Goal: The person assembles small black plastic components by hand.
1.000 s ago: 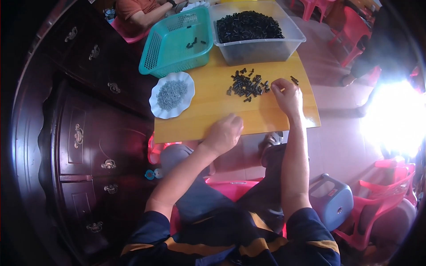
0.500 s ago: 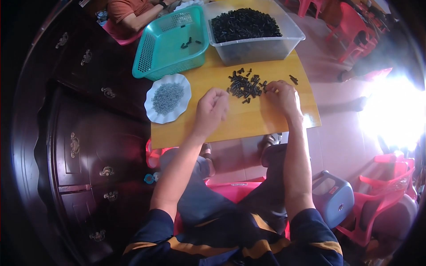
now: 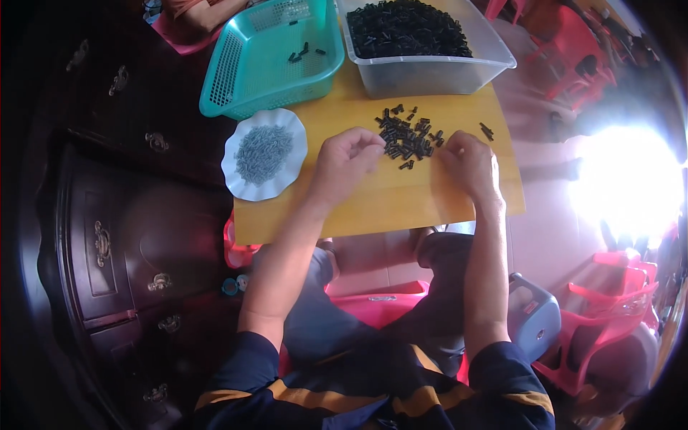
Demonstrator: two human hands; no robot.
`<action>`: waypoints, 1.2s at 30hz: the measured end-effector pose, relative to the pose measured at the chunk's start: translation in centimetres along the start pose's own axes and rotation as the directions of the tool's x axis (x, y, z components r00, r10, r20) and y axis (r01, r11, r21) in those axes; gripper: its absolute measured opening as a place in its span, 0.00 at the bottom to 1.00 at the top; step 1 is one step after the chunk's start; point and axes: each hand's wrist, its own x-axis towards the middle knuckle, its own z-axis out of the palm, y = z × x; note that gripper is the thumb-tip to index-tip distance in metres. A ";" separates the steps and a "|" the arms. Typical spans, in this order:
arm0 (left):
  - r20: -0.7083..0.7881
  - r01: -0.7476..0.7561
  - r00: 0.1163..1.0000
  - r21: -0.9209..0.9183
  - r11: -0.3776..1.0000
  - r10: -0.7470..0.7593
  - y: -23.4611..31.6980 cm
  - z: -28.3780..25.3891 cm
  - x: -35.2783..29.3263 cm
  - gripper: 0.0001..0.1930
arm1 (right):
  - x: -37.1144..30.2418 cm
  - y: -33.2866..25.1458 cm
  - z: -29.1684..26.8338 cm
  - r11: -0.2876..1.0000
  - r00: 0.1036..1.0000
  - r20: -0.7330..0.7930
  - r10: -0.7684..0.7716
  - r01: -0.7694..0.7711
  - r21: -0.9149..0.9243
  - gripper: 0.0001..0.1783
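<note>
A loose pile of small black tube-like parts [image 3: 407,139] lies on the yellow tabletop [image 3: 344,208]. My left hand [image 3: 349,159] is at the left side of the pile, thumb and fingertips pinched together; whatever is between them is too small to make out. On the pile's right edge my right hand [image 3: 467,163] is curled, its fingertips down by the parts and mostly hidden from view. To the left of my left hand stands a white scalloped plate [image 3: 231,159] heaped with small grey pin-like pieces [image 3: 264,153].
A green perforated basket [image 3: 276,79] with a few black parts stands at the back left. Beside it is a clear plastic bin [image 3: 430,75] full of black parts. Two black parts [image 3: 486,132] lie near the table's right edge. A dark cabinet [image 3: 107,236] borders the left.
My left hand has moved toward the pile, its fingers now pinched beside it. The right hand has shifted slightly right and curled more. The whole view has shifted a little.
</note>
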 end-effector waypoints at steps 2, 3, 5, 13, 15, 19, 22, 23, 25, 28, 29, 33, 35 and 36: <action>-0.013 0.027 1.000 0.052 0.998 -0.027 -0.2 -0.6 0.1 0.06 | -0.1 -0.2 0.1 0.997 0.994 -0.102 0.031 -0.038 -0.073 0.09; -0.004 0.029 1.000 -0.002 1.000 -0.029 -0.4 -0.8 0.1 0.06 | -0.3 -0.2 0.1 0.997 0.995 -0.096 0.025 -0.032 -0.072 0.09; -0.003 0.032 0.999 -0.054 0.998 -0.032 -0.4 -1.0 -0.1 0.06 | -0.8 0.0 -0.1 0.995 0.993 -0.103 0.054 -0.062 -0.077 0.11; 0.014 -0.043 0.999 -0.206 0.978 0.046 0.3 0.0 -0.3 0.09 | -1.4 0.4 -0.4 1.000 0.998 -0.062 -0.009 0.009 0.006 0.09; -0.009 -0.055 0.999 -0.164 0.985 0.054 0.6 0.3 -0.5 0.09 | -1.4 -0.2 -0.2 0.994 0.997 -0.059 -0.059 0.065 0.090 0.08; -0.040 -0.144 0.989 -0.092 0.985 0.141 0.3 0.8 -0.6 0.11 | -1.7 -2.1 1.2 0.710 0.983 0.148 -0.104 -0.031 0.703 0.06; -0.060 -0.207 0.977 -0.033 0.978 0.205 0.5 1.6 -0.8 0.11 | -1.8 -3.0 1.9 0.609 0.972 0.179 -0.152 -0.051 0.792 0.07; -0.057 -0.205 0.978 -0.034 0.978 0.203 0.3 1.8 -0.8 0.11 | -1.8 -3.1 2.1 0.579 0.969 0.190 -0.159 -0.064 0.813 0.07; -0.057 -0.260 0.964 -0.003 0.966 0.259 0.2 2.1 -0.8 0.12 | -1.7 -3.1 2.3 0.545 0.965 0.200 -0.170 -0.077 0.835 0.07; -0.067 -0.267 0.961 0.039 0.963 0.269 0.3 2.4 -0.9 0.13 | -1.7 -3.2 2.6 0.526 0.945 0.229 -0.233 -0.076 0.847 0.08; -0.066 -0.266 0.961 0.040 0.963 0.268 0.4 2.4 -0.9 0.13 | -1.8 -3.5 2.5 0.534 0.940 0.248 -0.235 -0.088 0.841 0.08; -0.080 -0.278 0.954 0.113 0.954 0.288 0.5 2.6 -0.8 0.13 | -1.9 -3.7 2.3 0.552 0.937 0.265 -0.229 -0.100 0.828 0.10; -0.086 -0.288 0.949 0.153 0.945 0.303 0.6 2.6 -0.9 0.12 | -1.9 -3.7 2.3 0.558 0.938 0.263 -0.225 -0.097 0.824 0.10; -0.082 -0.303 0.943 0.193 0.933 0.323 0.7 2.6 -0.9 0.12 | -1.9 -3.6 2.3 0.565 0.940 0.261 -0.219 -0.096 0.819 0.10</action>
